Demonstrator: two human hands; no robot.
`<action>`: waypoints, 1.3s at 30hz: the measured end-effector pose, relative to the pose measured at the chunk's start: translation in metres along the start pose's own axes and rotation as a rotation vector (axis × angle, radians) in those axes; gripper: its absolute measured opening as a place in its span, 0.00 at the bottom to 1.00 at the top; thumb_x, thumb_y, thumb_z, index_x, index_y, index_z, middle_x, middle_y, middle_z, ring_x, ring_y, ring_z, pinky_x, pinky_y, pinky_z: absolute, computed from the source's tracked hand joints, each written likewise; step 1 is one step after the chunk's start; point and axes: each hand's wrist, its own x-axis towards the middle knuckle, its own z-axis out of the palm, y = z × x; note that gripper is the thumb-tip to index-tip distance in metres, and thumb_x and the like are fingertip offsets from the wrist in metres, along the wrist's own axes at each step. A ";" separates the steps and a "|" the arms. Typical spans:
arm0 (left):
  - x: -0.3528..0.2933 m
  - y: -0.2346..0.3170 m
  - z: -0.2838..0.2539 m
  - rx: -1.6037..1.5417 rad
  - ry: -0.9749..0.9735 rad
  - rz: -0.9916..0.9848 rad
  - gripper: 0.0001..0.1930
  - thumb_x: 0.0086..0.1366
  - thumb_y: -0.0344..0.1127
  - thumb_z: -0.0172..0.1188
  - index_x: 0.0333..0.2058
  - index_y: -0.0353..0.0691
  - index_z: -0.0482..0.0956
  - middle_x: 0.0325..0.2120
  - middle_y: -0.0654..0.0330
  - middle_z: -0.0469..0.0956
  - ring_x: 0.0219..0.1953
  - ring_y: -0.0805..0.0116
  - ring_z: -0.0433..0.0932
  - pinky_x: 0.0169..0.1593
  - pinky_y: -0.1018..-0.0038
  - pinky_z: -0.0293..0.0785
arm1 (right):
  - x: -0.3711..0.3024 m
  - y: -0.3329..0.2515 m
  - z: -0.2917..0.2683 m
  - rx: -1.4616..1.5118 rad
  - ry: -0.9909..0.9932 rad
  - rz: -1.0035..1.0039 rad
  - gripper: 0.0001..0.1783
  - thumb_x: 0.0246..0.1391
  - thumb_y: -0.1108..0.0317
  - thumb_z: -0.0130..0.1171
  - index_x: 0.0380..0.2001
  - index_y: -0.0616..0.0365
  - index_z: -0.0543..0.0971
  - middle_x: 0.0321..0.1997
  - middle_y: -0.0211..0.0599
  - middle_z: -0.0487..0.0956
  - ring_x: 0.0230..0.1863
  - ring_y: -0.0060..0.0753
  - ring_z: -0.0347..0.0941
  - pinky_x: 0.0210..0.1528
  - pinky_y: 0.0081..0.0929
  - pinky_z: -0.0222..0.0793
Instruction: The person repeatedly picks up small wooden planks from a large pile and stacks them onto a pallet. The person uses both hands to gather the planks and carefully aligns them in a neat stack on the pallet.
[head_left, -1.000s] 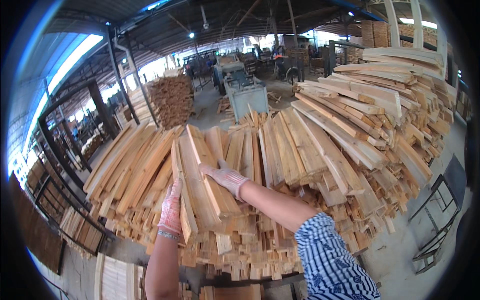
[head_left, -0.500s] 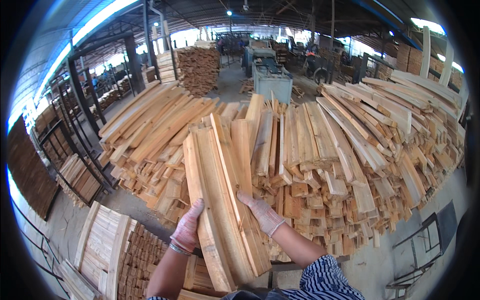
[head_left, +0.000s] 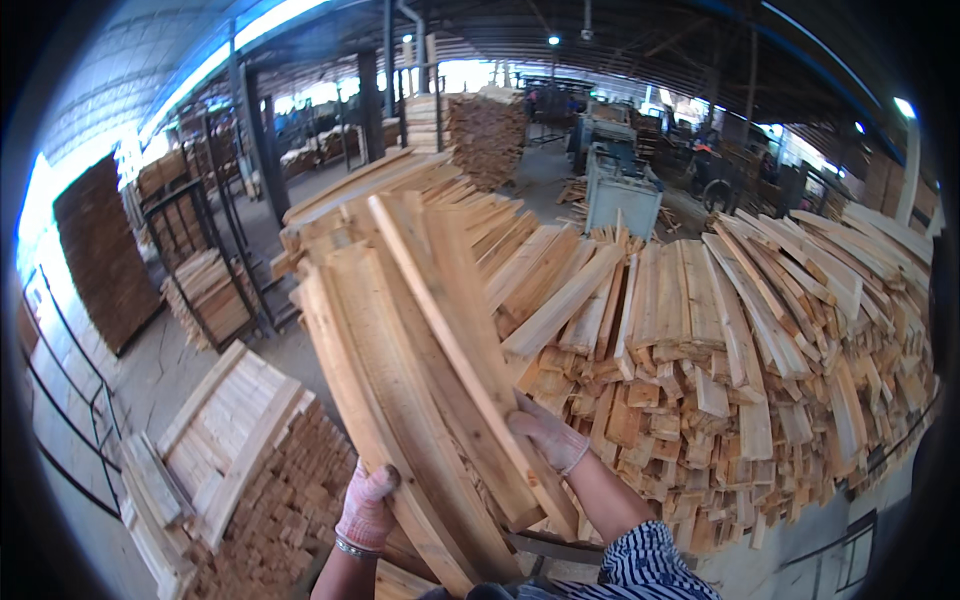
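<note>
Several boards [head_left: 385, 380] | left hand [head_left: 367, 505] grips left side | right hand [head_left: 550, 438] grips right side

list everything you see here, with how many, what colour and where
Held planks: several, light brown, between the hands
Loose plank pile: one, pale to orange-brown, ahead and right; planks too many to count
Neat wood stack: one, light brown, lower left
Machine: one, blue-grey, behind the pile
Tall stack: one, brown, background, left of the machine
Upright stack: one, dark brown, far left
Dark posts: several, left background
Left hand: one, pinkish-white glove, left edge of the held planks
Right hand: one, pinkish-white glove, their right edge
Sleeve: striped, dark and white, right arm
</note>
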 end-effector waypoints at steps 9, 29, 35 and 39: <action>-0.092 -0.014 -0.055 -0.263 0.590 -0.051 0.25 0.65 0.45 0.64 0.56 0.41 0.71 0.46 0.57 0.79 0.47 0.60 0.79 0.52 0.60 0.79 | 0.084 0.083 0.084 -0.202 -0.424 0.393 0.64 0.50 0.50 0.73 0.70 0.75 0.41 0.70 0.48 0.61 0.70 0.31 0.57 0.70 0.24 0.54; -0.393 -0.183 -0.310 -1.123 1.027 -0.281 0.28 0.67 0.46 0.63 0.61 0.41 0.69 0.57 0.51 0.75 0.58 0.51 0.75 0.62 0.49 0.71 | -0.009 0.451 0.292 -0.276 -0.603 1.737 0.21 0.63 0.56 0.55 0.53 0.57 0.77 0.46 0.39 0.84 0.42 0.33 0.83 0.48 0.34 0.79; -0.423 -0.252 -0.402 -1.269 1.068 -0.454 0.26 0.66 0.45 0.63 0.59 0.40 0.71 0.54 0.51 0.77 0.55 0.51 0.77 0.60 0.50 0.73 | -0.027 0.523 0.308 -0.153 -0.619 1.640 0.24 0.62 0.56 0.56 0.54 0.63 0.76 0.47 0.41 0.83 0.40 0.33 0.83 0.47 0.31 0.79; -0.415 -0.278 -0.402 -1.137 1.191 -0.384 0.26 0.64 0.42 0.66 0.58 0.41 0.70 0.53 0.51 0.77 0.53 0.50 0.78 0.57 0.48 0.76 | -0.035 0.553 0.292 -0.236 -0.497 1.747 0.30 0.60 0.55 0.60 0.56 0.68 0.73 0.51 0.44 0.80 0.48 0.31 0.80 0.51 0.29 0.76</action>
